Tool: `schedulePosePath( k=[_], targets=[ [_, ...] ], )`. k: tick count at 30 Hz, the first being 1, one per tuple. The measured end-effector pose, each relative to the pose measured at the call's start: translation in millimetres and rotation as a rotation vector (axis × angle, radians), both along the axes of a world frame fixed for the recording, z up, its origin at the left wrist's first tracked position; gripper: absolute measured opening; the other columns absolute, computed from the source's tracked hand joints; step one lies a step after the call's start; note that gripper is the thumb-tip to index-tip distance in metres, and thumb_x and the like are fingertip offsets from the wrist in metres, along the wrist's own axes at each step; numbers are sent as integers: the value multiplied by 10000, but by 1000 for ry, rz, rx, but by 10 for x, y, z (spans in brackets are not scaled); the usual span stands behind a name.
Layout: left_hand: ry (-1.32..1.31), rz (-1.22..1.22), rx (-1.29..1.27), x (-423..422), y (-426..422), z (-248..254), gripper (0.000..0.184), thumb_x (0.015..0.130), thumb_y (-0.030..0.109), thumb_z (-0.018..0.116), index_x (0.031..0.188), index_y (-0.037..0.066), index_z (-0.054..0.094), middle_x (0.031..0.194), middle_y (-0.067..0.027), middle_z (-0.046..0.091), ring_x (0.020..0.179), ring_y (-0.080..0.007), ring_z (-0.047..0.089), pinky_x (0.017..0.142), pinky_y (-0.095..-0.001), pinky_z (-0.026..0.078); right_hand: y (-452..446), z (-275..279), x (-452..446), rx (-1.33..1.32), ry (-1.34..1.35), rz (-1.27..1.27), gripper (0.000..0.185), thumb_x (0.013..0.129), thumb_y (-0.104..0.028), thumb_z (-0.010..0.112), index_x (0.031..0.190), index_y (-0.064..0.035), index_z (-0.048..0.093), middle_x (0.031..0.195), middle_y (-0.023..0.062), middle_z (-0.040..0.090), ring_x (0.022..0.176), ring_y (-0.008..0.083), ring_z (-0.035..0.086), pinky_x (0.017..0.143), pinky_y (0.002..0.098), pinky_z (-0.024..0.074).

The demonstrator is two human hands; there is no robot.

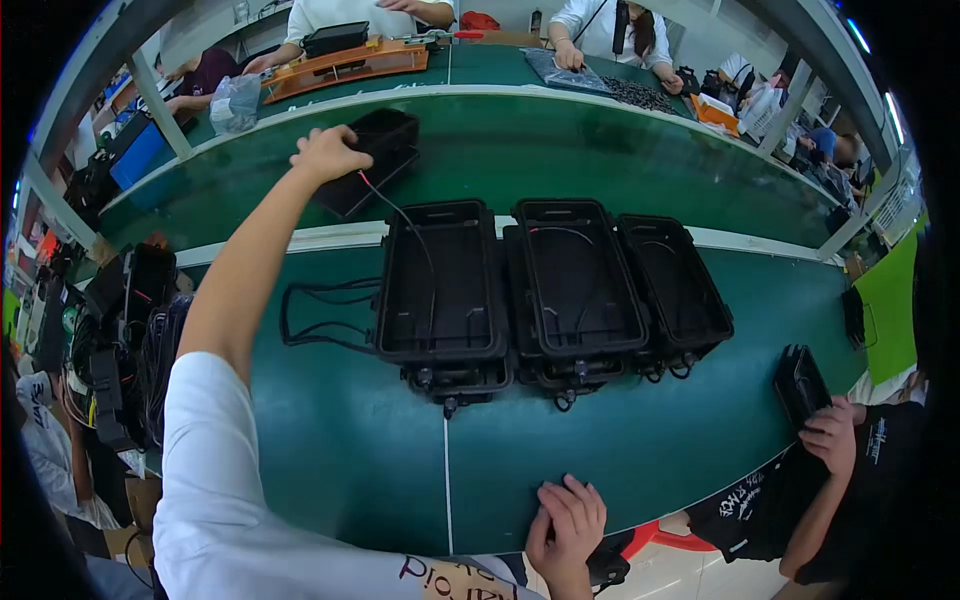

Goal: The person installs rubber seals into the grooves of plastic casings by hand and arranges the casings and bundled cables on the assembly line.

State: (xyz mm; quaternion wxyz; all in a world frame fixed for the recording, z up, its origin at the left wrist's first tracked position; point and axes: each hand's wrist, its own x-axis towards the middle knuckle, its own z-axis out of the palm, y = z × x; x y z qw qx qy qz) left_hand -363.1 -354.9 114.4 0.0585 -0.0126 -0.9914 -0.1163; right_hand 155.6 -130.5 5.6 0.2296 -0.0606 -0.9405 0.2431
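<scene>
My left hand [330,155] is stretched out to the upper left, its fingers closed on the edge of a black case [384,135] over the green strip beyond the table. A thin cable with a red end runs from near that hand to the stacked cases. My right hand [568,518] rests on the near table edge, holding nothing, its fingers lying loosely on the surface. Between the hands stand stacks of open black cases: a left one [440,280], a middle one [582,275] and a right one [678,275]. A black cable loop [310,335] lies left of them.
At the right, a co-worker's hands [832,435] hold a small black case [802,385]. Black parts and cables [125,340] crowd the left edge. Across the table, people work beside an orange fixture [345,72] and a plastic bag [235,103]. Metal frame posts rise at both sides.
</scene>
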Motion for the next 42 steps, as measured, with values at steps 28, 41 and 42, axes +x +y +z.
schedulePosePath(
  k=[28, 41, 42],
  targets=[
    [275, -1014, 213, 2681, 278, 243, 185, 828, 48, 689, 1000, -10, 653, 940, -178, 614, 899, -409, 605, 753, -457, 500, -7, -101, -115, 58, 215, -4, 227, 797, -8, 629, 1003, -79, 695, 1098, 60, 695, 1132, 319, 614, 1014, 473, 450],
    [185, -1025, 36, 4704, -1071, 96, 316, 711, 78, 654, 1025, 55, 673, 847, -35, 527, 775, -217, 521, 686, -327, 427, -449, 427, -98, -708, 46, 310, 187, 919, 31, 577, 1076, 2, 674, 1040, 142, 694, 986, 304, 654, 892, 343, 496],
    [201, -1011, 53, 4776, -1040, -80, 317, 732, 96, 642, 1045, 55, 665, 862, -33, 523, 791, -213, 518, 700, -321, 427, -576, 499, -150, -729, 26, 385, 194, 912, 45, 591, 1084, 11, 675, 1020, 158, 693, 948, 297, 663, 858, 330, 502]
  ],
)
